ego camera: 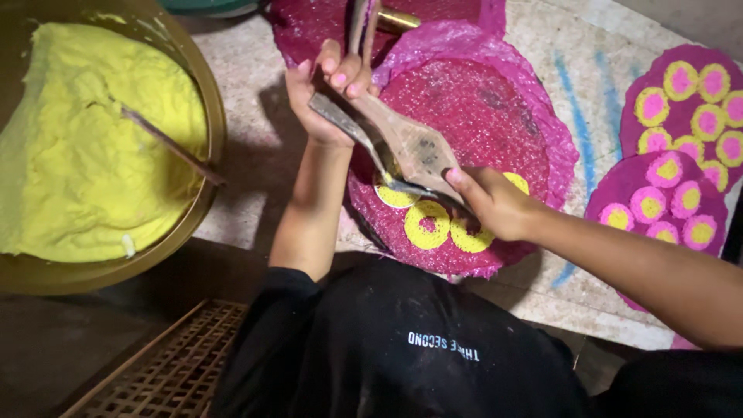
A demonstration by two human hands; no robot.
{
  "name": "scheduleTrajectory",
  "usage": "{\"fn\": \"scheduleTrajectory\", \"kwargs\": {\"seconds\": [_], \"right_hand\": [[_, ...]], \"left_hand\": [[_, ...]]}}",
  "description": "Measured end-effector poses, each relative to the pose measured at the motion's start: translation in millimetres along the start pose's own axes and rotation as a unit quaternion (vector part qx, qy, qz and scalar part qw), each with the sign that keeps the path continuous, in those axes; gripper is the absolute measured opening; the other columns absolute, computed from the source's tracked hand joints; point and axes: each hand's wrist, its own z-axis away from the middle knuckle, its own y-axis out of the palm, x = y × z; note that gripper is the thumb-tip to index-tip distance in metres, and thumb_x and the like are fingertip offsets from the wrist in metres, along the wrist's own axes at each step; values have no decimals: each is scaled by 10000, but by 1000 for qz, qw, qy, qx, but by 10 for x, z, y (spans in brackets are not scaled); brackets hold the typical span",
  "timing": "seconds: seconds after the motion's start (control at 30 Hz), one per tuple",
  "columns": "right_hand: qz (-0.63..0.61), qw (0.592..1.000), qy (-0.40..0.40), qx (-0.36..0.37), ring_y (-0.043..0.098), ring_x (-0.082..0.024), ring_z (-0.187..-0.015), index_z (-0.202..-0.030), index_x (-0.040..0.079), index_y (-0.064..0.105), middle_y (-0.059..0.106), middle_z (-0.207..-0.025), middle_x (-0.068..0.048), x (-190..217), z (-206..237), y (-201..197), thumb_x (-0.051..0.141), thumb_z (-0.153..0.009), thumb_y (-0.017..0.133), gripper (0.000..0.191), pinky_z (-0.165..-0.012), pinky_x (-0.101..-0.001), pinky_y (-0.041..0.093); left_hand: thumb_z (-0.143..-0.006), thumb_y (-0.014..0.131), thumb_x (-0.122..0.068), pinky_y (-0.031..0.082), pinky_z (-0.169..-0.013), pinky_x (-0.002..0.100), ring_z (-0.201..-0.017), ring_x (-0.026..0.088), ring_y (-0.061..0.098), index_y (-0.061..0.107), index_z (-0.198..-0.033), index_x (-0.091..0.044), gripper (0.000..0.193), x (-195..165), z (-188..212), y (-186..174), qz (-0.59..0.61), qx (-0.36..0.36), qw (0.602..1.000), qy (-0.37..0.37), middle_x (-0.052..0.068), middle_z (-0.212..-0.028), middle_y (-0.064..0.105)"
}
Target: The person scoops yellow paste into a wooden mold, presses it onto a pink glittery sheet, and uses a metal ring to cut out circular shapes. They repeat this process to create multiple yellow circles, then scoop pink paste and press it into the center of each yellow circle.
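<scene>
Wooden mould [406, 139] — long axis far-left to near-right | far end clasped by left hand [329, 93], near end by right hand [495, 203] with metal scraper [364, 135] | held over magenta disc [472, 147], above 3 yellow rings [427, 224] — right hand nearer.

Worn wooden mould [410, 143], dull metal spoon [364, 139], grainy matt pink sheet [480, 101].

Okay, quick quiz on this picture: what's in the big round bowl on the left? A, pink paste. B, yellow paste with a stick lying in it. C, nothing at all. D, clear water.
B: the bowl holds a thick mass of yellow paste, and a thin stick lies across it toward the rim.
</scene>
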Motion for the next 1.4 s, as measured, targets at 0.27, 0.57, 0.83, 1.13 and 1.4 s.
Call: {"fn": "scheduleTrajectory", "kwargs": {"seconds": [0.27, 0.57, 0.83, 1.13, 1.4], "right_hand": [[-28, 988, 150, 28, 694, -234, -572, -855, -5, 712, 692, -662, -138, -435, 189, -192, 705, -967, 280, 839, -611, -393, 604], [-272, 955, -93, -75, 664, -241, -803, -1167, -4, 581, 676, -888, -138, -1262, 1001, -234, 900, -850, 219, 1024, -696, -379, 540], [-389, 895, -102, -194, 603, -265, -832, -1340, -29, 542, 627, -920, -158, -1365, 1150, 346, 1004, -775, 190, 1229, -749, -393, 458], [-420, 875, -113, -211, 613, -269, -843, -1282, -29, 538, 635, -937, -160, -1562, 1111, 398, 1002, -777, 239, 1186, -758, -399, 461], [-379, 906, -110, -156, 663, -265, -827, -1267, -4, 554, 661, -921, -153, -1527, 805, 281, 917, -842, 212, 1070, -732, -401, 543]], "left_hand": [[-1037, 459, -381, 569, -957, 404, -1056, 222, 672, 619, -1139, -62, 371, 346, 369, -18, -79, -97, 992, -37, 118, -1105, 674], [-717, 878, -141, 362, -1146, 482, -1390, 388, 415, 241, -1586, -93, 1078, 94, 724, 755, -780, 59, 558, -278, 205, -1513, 431], [-718, 907, -240, 318, -1187, 474, -1393, 385, 400, 291, -1570, -87, 1063, 129, 709, 769, -795, 72, 494, -346, 193, -1524, 440], [-791, 854, -256, 240, -1178, 534, -1431, 391, 297, 289, -1563, -70, 975, 214, 168, 87, -844, 45, 420, -330, 198, -1512, 408], [-938, 712, -222, 299, -1161, 502, -1423, 383, 366, 332, -1549, -32, 744, 255, 281, 220, -898, 75, 380, -208, 232, -1537, 416]]}}
